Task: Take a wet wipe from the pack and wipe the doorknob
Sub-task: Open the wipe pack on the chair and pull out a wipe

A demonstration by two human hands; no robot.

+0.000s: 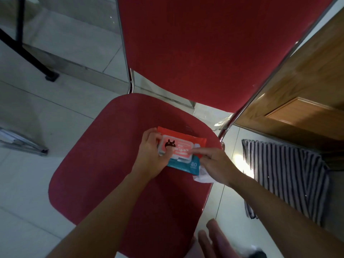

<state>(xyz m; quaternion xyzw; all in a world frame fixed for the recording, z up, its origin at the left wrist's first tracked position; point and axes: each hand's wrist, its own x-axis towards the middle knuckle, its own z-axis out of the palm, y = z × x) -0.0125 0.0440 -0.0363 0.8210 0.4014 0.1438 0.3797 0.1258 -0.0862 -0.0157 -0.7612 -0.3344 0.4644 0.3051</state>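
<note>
A red and teal pack of wet wipes (186,138) lies on the seat of a red chair (104,164). My left hand (150,155) grips the pack's left end, thumb on its white flip lid (178,148), which lies flat. My right hand (216,164) rests at the pack's right end, forefinger pressing on the lid. A crumpled white wipe (203,176) sticks out under the right palm. The doorknob is out of view.
The chair's red backrest (204,43) and chrome frame (260,86) rise behind the seat. A wooden door (301,94) stands at the right, with a striped mat (286,175) on the tiled floor before it. A black table leg (31,53) is at far left. My foot (214,241) shows below.
</note>
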